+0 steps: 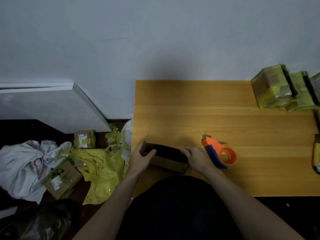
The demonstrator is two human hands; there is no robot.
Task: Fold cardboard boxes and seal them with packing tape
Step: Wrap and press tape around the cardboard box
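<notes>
Squaring the open cardboard box (pixel 168 157) at the surface's (pixel 225 118) near edge goes best with left hand (pixel 141 159) and right hand (pixel 194 157) gripping opposite ends evenly, tape dispenser (pixel 220 154) just beside.

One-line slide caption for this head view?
Both hands, left and right, grip an open cardboard box beside an orange tape dispenser.

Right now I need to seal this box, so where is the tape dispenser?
The orange and blue tape dispenser lies on the wooden table, just right of the right hand.
</notes>
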